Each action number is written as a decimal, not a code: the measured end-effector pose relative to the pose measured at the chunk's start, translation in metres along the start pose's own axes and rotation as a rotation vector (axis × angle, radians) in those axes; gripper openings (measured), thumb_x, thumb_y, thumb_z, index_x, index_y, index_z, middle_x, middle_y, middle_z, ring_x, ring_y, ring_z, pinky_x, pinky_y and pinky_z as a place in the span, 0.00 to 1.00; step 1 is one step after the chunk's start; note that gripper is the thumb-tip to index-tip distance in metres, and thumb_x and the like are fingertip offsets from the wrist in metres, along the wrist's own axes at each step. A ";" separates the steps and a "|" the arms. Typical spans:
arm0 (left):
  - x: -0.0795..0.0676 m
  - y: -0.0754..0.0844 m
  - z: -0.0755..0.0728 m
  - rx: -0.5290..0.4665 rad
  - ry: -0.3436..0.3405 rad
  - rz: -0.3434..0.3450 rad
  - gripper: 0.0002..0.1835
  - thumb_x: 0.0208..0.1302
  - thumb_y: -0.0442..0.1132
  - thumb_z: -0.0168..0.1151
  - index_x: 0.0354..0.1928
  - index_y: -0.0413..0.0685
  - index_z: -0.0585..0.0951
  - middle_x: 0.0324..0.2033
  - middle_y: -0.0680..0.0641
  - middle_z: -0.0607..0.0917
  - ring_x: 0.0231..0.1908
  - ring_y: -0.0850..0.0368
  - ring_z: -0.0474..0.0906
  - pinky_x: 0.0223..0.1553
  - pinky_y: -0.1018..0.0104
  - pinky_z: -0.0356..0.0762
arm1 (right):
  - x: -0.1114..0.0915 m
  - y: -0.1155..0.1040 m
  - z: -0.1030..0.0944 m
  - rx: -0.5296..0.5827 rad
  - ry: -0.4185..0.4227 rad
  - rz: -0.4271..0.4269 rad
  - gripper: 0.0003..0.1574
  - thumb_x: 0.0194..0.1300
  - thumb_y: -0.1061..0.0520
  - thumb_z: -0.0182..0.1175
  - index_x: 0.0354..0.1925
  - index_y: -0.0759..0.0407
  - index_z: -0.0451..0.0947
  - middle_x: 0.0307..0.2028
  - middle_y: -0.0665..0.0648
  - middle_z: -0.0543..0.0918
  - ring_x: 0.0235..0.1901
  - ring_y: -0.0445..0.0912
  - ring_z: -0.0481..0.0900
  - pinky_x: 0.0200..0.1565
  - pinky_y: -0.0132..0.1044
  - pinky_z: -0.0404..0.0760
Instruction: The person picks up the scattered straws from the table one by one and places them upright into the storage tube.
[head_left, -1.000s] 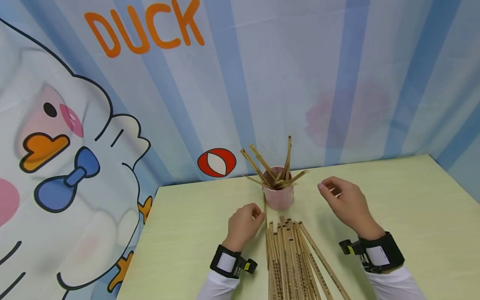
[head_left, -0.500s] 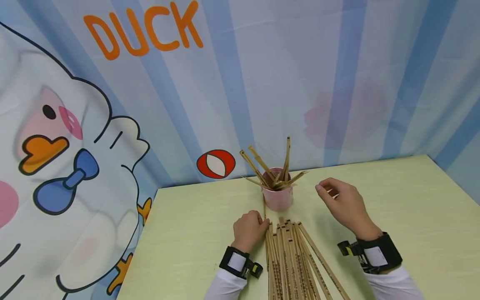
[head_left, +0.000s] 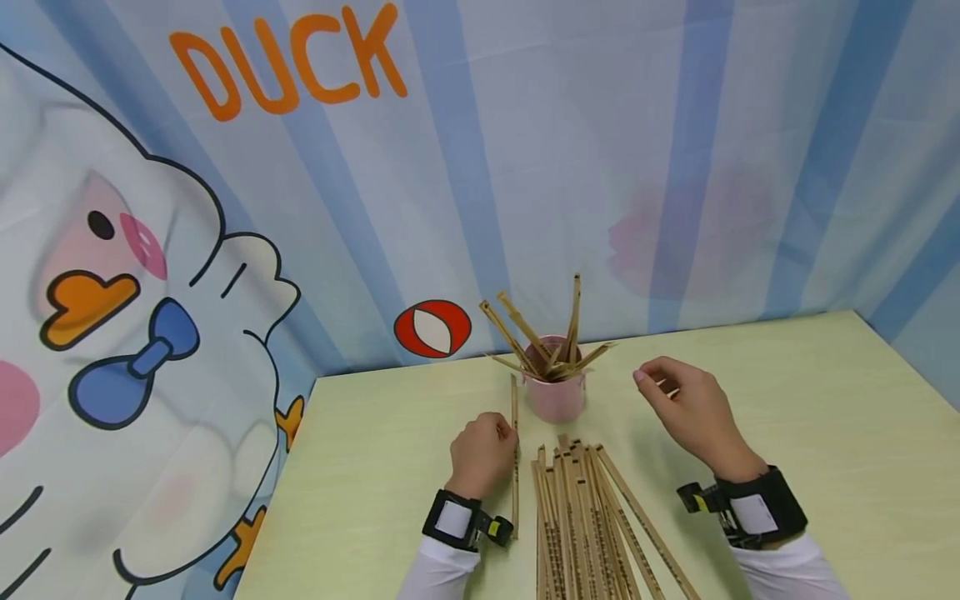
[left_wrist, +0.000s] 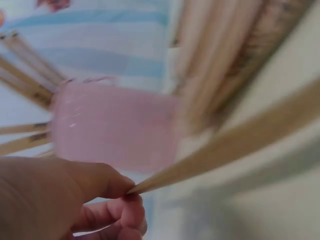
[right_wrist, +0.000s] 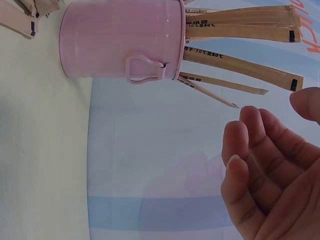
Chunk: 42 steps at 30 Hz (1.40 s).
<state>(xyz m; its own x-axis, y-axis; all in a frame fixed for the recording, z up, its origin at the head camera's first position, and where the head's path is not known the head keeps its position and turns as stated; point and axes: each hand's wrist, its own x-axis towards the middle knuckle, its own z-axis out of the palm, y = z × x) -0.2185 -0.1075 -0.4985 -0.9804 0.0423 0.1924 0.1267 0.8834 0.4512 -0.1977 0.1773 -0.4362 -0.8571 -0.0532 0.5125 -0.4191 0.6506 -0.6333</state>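
My left hand [head_left: 482, 454] pinches a paper-wrapped straw [head_left: 515, 500] between thumb and forefinger. In the left wrist view the held straw [left_wrist: 225, 145] runs from the fingertips up to the right. Just right of it on the table lies a pile of brown paper-wrapped straws [head_left: 577, 525] with printed text. Behind the pile stands a small pink bucket [head_left: 556, 402], with several wrapped straws sticking out at different angles. My right hand [head_left: 693, 408] hovers to the bucket's right, fingers loosely bent and holding nothing; the right wrist view has its fingertips near the straw ends.
A pale yellow-green table [head_left: 375, 467] carries everything. A blue striped cloth backdrop [head_left: 570, 150] with a printed duck rises right behind its far edge, close to the bucket. One straw [head_left: 645, 517] slants away from the pile's right side.
My left hand went right to the pile's edge, then back left, drawing one wrapped straw away from the pile. My right hand has stayed in place.
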 end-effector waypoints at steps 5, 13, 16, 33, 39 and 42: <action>0.005 -0.006 -0.032 -0.067 0.060 -0.064 0.08 0.59 0.44 0.56 0.24 0.53 0.78 0.14 0.56 0.73 0.13 0.61 0.67 0.13 0.65 0.63 | 0.000 0.000 0.000 0.002 0.004 -0.008 0.17 0.67 0.48 0.52 0.41 0.58 0.80 0.31 0.54 0.84 0.27 0.46 0.79 0.29 0.44 0.75; 0.001 -0.004 -0.090 -0.181 0.324 -0.071 0.09 0.61 0.46 0.60 0.29 0.51 0.81 0.21 0.54 0.80 0.18 0.60 0.71 0.15 0.65 0.67 | 0.000 0.001 -0.001 0.008 0.005 -0.007 0.17 0.67 0.47 0.52 0.41 0.57 0.80 0.31 0.54 0.83 0.27 0.46 0.79 0.30 0.44 0.75; -0.006 0.003 -0.112 -0.237 0.436 -0.018 0.09 0.61 0.47 0.61 0.32 0.50 0.83 0.25 0.52 0.83 0.21 0.59 0.74 0.20 0.63 0.70 | -0.001 0.001 -0.001 0.009 0.002 -0.008 0.17 0.67 0.47 0.52 0.41 0.57 0.80 0.31 0.53 0.83 0.27 0.46 0.79 0.29 0.44 0.75; 0.011 0.070 -0.185 -0.405 0.752 0.354 0.13 0.62 0.47 0.59 0.35 0.44 0.82 0.29 0.50 0.85 0.20 0.60 0.75 0.23 0.64 0.72 | -0.003 0.002 -0.003 0.015 0.011 -0.017 0.15 0.67 0.48 0.53 0.40 0.57 0.81 0.30 0.51 0.83 0.28 0.44 0.79 0.31 0.43 0.77; 0.032 0.087 -0.170 -0.276 0.722 0.405 0.13 0.64 0.48 0.56 0.36 0.46 0.81 0.29 0.49 0.86 0.20 0.60 0.76 0.20 0.66 0.70 | -0.003 0.003 -0.004 0.009 0.024 -0.021 0.15 0.67 0.49 0.53 0.39 0.57 0.81 0.30 0.51 0.83 0.28 0.44 0.79 0.31 0.44 0.77; 0.041 0.092 -0.154 -0.196 0.673 0.406 0.12 0.64 0.48 0.56 0.36 0.48 0.82 0.28 0.52 0.86 0.19 0.63 0.76 0.15 0.68 0.66 | -0.002 0.003 -0.004 0.007 0.024 -0.023 0.15 0.67 0.49 0.54 0.39 0.57 0.81 0.30 0.51 0.83 0.28 0.44 0.79 0.31 0.44 0.77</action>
<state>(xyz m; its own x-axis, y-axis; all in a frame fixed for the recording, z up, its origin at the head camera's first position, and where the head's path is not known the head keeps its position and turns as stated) -0.2238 -0.0964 -0.3145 -0.5593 -0.0033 0.8290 0.5383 0.7590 0.3662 -0.1960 0.1821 -0.4368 -0.8398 -0.0495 0.5406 -0.4405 0.6442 -0.6253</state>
